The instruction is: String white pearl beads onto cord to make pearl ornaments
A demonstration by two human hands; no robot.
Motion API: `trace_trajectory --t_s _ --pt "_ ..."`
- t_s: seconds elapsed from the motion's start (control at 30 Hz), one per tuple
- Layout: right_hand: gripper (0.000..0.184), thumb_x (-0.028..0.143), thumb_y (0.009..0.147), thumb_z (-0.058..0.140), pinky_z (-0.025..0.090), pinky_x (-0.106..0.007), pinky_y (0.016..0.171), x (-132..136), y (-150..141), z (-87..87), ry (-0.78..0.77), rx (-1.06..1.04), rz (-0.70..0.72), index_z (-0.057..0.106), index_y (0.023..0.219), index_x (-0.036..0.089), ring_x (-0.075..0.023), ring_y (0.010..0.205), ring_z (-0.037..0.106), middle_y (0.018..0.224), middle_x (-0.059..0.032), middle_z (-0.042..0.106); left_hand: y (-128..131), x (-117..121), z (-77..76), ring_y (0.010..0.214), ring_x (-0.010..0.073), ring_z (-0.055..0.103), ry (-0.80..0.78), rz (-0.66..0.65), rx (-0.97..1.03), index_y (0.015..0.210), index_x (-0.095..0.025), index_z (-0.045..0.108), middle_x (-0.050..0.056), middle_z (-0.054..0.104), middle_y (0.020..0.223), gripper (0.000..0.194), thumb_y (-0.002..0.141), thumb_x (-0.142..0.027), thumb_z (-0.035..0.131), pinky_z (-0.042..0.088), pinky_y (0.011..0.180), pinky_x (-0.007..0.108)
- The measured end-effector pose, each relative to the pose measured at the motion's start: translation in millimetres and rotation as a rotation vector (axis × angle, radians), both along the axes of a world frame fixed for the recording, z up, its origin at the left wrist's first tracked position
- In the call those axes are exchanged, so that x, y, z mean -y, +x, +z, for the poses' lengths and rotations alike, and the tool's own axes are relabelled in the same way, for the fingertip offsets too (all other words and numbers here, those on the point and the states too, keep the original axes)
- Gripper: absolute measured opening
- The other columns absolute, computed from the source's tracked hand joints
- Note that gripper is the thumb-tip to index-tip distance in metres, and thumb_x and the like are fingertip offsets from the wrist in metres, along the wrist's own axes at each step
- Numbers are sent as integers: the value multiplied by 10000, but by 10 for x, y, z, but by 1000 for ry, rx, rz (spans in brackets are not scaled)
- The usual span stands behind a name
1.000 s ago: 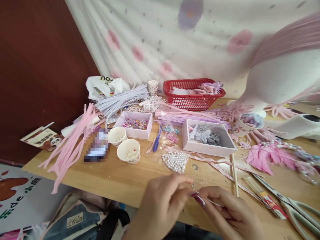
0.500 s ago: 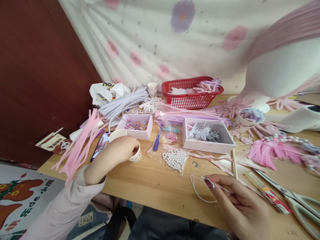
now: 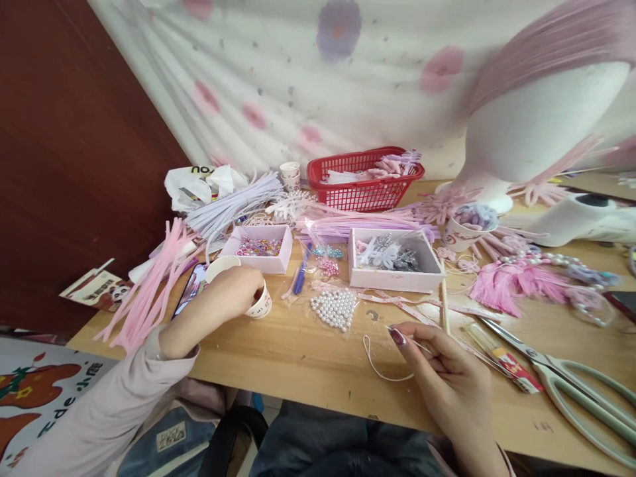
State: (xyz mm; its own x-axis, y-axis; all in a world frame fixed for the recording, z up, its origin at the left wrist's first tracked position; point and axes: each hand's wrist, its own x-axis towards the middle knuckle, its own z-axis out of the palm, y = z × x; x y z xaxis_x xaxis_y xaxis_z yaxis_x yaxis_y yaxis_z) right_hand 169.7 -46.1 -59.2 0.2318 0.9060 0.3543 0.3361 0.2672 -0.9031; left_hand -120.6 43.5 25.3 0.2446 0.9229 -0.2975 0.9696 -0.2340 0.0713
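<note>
Toward the lower left of the frame, the left hand (image 3: 241, 288) reached into a printed paper cup (image 3: 262, 307) that stood left of centre; its fingers were hidden behind the rim, so whether they were parted or pinched together could not be told. At the lower right, the right hand (image 3: 450, 374) had its thumb and index finger pressed together on a thin white cord (image 3: 380, 375), one end of which showed at the fingertips while a loop of it hung to the left, over the wooden table (image 3: 318, 377).

Just behind the left hand stood a second paper cup (image 3: 222, 266), partly covered, with a smartphone (image 3: 187, 291) to its left. White pearl beads (image 3: 334, 309) lay in a cluster near the middle of the frame, between the two hands; a blue pen (image 3: 301, 273) lay above and left of them. Beyond were a small white box (image 3: 278, 263) of colourful beads and a larger white box (image 3: 397, 280) of silvery and white pieces. To the right of the right hand, at the frame's lower right, lay large scissors (image 3: 564, 384) with pale green handles.
</note>
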Motion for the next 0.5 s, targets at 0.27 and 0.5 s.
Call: trace_trajectory --t_s 0.27,0.5 --pt "193 384 825 761 330 -181 306 78 0 -37 -11 -73 -33 776 770 200 -69 355 381 638 -24 700 -206 2 223 653 209 646 80 91 142 708 -201 716 34 729 690 160 710 -249 563 403 600 267" --pt "154 355 810 790 491 -173 400 208 -89 31 1 -138 -61 779 781 204 -123 450 585 677 -45 741 326 741 79 430 105 499 341 347 968 906 -239 803 -16 686 603 206 746 -358 753 364 423 210"
